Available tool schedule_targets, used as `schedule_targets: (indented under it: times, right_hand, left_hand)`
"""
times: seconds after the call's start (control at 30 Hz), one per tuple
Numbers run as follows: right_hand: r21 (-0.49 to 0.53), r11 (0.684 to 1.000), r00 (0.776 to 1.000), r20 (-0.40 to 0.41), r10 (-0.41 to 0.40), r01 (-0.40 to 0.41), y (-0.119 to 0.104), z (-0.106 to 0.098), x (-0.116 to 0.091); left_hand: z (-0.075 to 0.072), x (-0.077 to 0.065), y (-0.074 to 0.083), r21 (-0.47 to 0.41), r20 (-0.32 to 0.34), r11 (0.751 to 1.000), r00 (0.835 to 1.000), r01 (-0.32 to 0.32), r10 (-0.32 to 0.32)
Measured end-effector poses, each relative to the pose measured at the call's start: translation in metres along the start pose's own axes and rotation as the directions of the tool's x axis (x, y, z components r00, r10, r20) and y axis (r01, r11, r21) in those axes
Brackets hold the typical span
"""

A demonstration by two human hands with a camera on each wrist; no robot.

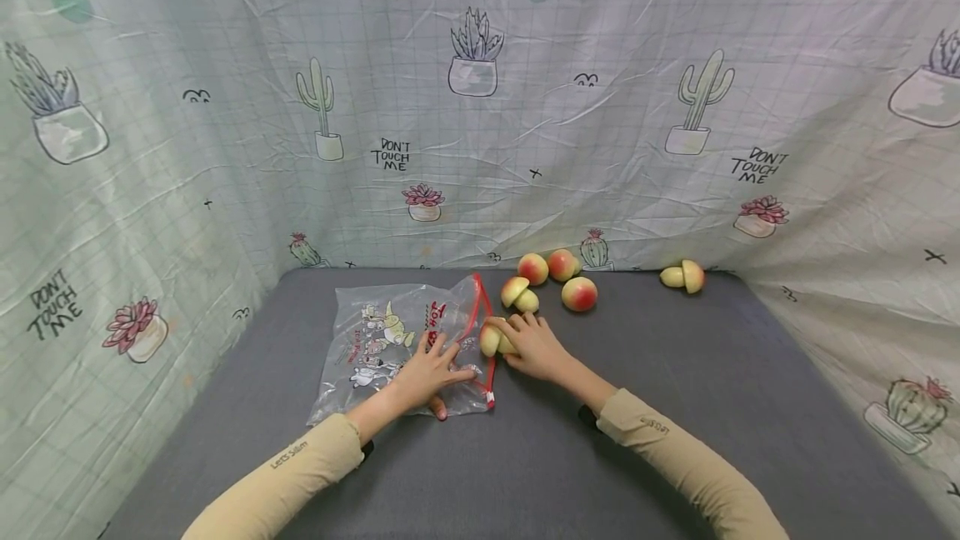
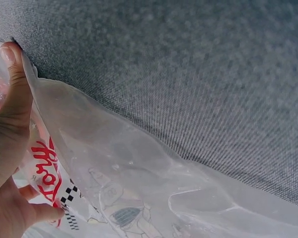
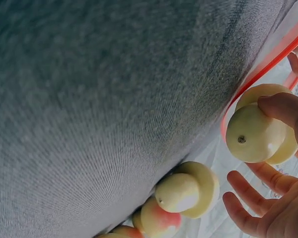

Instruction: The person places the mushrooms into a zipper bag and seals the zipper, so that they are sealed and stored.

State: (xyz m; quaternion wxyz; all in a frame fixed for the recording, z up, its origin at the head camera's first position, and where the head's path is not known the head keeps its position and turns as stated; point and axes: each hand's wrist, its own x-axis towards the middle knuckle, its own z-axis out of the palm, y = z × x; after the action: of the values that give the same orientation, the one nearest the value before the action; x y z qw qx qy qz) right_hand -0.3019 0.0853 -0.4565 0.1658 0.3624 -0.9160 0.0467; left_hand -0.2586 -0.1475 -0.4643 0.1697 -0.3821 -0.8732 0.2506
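A clear plastic zip bag with printed cartoon figures and a red zip edge lies flat. My left hand rests on it near the opening, fingers spread; in the left wrist view its thumb lies along the bag's side edge. My right hand grips a toy mushroom at the red edge. In the right wrist view the mushroom sits between thumb and fingers, its stem end towards the camera. Whether part of it is inside the bag I cannot tell.
Just beyond my right hand lies another toy mushroom, with several more red-and-yellow ones, such as one mushroom, behind it. A further mushroom lies at the far right of the grey table. A printed curtain closes off the back and sides.
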Motion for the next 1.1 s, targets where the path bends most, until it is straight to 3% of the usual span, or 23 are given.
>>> schedule_targets:
  times: [0.5,0.97,1.1]
  right_hand:
    - [-0.025,0.999,1.000,-0.003,0.028,-0.028,-0.004,0.008,0.004]
    - [-0.043,0.999,0.999,-0.027,0.032,-0.033,-0.009,0.008,0.011]
    - [-0.039,0.998,0.999,-0.012,0.044,-0.045,-0.010,0.008,0.013]
  left_hand:
    - [-0.002,-0.002,0.001,0.024,0.010,1.000,1.000,-0.015,0.015]
    - [0.001,-0.004,-0.001,-0.031,-0.089,0.998,0.994,-0.061,0.058]
    - [0.000,-0.004,-0.001,-0.058,-0.091,0.996,0.994,-0.067,0.061]
